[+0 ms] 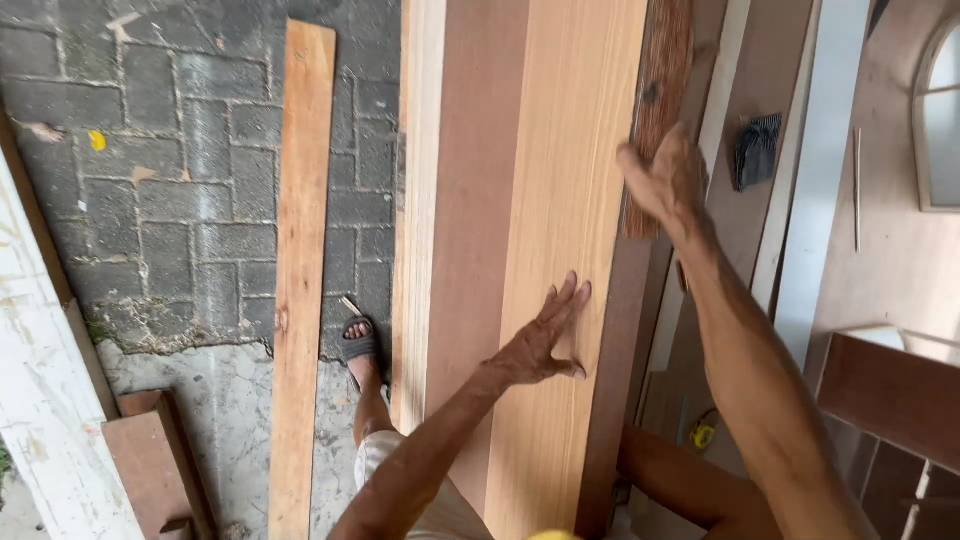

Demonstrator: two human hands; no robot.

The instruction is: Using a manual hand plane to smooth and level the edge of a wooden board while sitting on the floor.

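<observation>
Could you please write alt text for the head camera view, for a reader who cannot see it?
Seen from above, a person's left hand presses flat on a pale wooden board, while the right hand grips its far edge beside a darker plank. A sandalled foot stands on grey paving beside a loose plank.

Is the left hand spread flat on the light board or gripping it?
Spread flat: the left hand lies palm-down on the light board, fingers splayed, none curled around an edge.

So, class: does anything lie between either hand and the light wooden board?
Nothing visible. The left hand lies flat on the light wooden board; the right hand grips its far edge beside a dark plank.
</observation>
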